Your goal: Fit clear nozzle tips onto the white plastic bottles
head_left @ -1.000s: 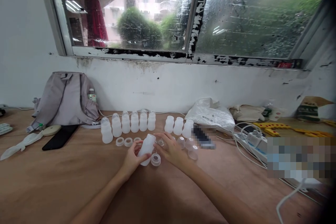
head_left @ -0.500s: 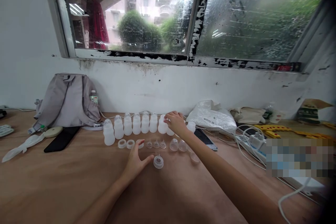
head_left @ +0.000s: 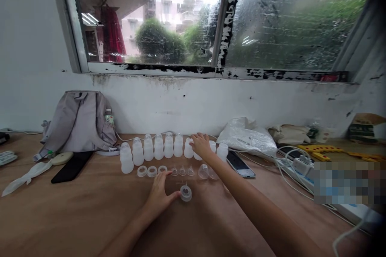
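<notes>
Several frosted bottles stand in a row at the back of the table. My right hand reaches over the right part of that row, its fingers at an uncapped bottle; whether they grip it is hard to tell. My left hand rests with thumb and fingers apart, holding nothing, beside a ring with a clear teat in it. In front of the bottles lie white rings, small clear teats and clear domed caps. My right forearm partly hides the caps.
A grey backpack leans on the wall at the left, with a dark phone before it. Right of the bottles are another phone, a plastic bag, white cables and a power strip.
The view has shifted slightly, so the table items appear lower. My left hand stays open near the ring, and my right hand remains at the bottles with little visible movement.
</notes>
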`<state>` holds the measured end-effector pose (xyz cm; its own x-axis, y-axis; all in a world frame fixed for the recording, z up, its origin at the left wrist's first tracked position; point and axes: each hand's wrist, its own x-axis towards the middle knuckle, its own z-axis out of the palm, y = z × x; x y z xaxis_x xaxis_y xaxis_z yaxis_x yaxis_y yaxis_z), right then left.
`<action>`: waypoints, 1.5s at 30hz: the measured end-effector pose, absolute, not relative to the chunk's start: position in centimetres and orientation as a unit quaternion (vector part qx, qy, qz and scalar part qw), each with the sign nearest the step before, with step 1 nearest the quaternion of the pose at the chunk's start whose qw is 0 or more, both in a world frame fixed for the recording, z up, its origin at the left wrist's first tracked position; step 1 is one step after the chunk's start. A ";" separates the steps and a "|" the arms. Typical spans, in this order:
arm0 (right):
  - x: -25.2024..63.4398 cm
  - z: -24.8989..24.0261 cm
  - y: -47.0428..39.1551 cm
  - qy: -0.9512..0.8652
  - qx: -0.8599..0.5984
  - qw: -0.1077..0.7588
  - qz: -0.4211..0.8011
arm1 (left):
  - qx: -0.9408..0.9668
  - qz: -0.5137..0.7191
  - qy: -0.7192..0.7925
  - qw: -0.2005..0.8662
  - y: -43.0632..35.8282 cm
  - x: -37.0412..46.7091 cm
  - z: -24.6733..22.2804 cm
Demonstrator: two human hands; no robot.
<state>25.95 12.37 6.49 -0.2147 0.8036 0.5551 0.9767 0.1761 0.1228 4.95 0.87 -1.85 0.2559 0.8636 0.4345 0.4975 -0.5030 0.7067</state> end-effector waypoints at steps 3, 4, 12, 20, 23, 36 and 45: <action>25.0 6.1 9.4 -0.743 -0.576 0.280 -0.192 | 0.767 0.412 0.446 0.207 0.9 4.9 -2.0; 24.6 5.6 8.0 -0.759 -0.563 0.290 -0.152 | 0.770 0.412 0.444 0.202 0.9 4.9 -2.1; 22.4 0.2 -1.7 -0.816 -0.534 0.220 0.022 | 0.800 0.391 0.429 0.152 0.3 5.2 -2.2; 22.0 -0.8 -2.1 -0.846 -0.417 0.315 0.109 | 0.856 0.326 0.372 0.147 -1.4 5.6 -0.6; 22.0 -0.8 -2.3 -0.861 -0.389 0.311 0.103 | 0.855 0.324 0.376 0.152 -1.3 5.5 -0.6; 22.8 -0.5 -1.6 -0.885 -0.377 0.268 0.048 | 0.860 0.284 0.387 0.174 0.2 0.0 -0.3; 21.3 -1.5 2.1 -0.817 -0.499 0.286 0.035 | 0.750 0.305 0.585 0.036 1.2 -5.6 -2.2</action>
